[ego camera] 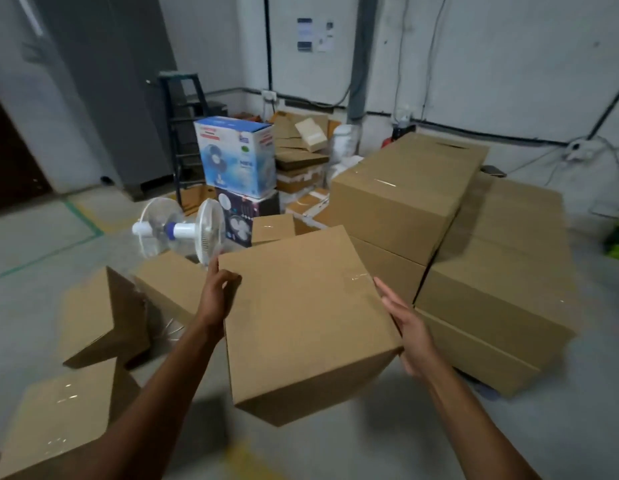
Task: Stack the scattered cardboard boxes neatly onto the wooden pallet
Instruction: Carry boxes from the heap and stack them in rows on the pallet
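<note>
We clamp 1 cardboard box (301, 317), left hand (216, 292) hooking its corner, right hand (410, 330) flat (palm pressing); stacked boxes (491, 271) lie rightward.

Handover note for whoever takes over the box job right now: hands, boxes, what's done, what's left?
Left hand grips the top-left edge of the held box. Right hand presses flat against its right side.
The box looks lifted off the floor, just left of the stack.
Done: several boxes stacked two layers high. The pallet beneath cannot be made out.
Left: set the held box on the stack, then move the three loose boxes at left, one of them tilted.
</note>
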Available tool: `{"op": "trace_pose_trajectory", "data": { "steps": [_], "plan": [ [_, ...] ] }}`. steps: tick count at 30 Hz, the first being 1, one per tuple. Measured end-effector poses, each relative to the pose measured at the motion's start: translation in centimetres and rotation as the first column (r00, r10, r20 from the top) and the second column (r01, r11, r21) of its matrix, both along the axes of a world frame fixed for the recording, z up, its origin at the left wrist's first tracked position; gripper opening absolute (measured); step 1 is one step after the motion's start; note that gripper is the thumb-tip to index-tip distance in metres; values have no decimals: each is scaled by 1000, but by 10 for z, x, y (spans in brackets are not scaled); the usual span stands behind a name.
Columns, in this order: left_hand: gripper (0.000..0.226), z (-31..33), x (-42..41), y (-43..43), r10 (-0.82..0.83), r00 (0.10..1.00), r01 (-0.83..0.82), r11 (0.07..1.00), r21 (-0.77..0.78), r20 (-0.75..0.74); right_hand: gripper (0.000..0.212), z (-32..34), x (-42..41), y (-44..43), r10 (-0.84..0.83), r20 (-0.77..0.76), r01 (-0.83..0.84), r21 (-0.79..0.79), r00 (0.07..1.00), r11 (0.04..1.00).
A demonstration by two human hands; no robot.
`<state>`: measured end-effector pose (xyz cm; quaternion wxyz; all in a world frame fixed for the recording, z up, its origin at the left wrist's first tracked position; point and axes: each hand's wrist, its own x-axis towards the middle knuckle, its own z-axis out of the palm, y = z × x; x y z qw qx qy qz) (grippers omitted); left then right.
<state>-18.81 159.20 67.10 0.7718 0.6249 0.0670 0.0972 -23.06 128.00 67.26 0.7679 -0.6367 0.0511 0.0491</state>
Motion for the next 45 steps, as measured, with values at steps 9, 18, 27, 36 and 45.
{"op": "trace_pose_trajectory", "data": {
  "steps": [9, 18, 27, 36, 45],
  "plan": [
    [9, -23, 124, -138, -162, 963, 196, 969, 148, -214, 31, -16, 39, -108, -765, -355, 816, -7, 538, 577],
    [36, -20, 204, -271, -804, 199, 970, 243, -4, -560, 29, -70, 43, -198, -811, -382, 794, -251, 444, 553],
    [41, -56, 155, -431, -685, 235, 968, 230, 102, -689, 57, -82, 5, -271, -922, -299, 812, -457, 245, 363],
    [56, -78, 140, -637, -693, 183, 939, 333, -85, -697, 74, -42, -42, -450, -925, -245, 710, -593, 290, 379],
    [27, -23, 91, -843, -726, 233, 928, 365, -75, -647, 67, -5, -94, -637, -994, -89, 772, -627, 61, 103]
  ]
}}
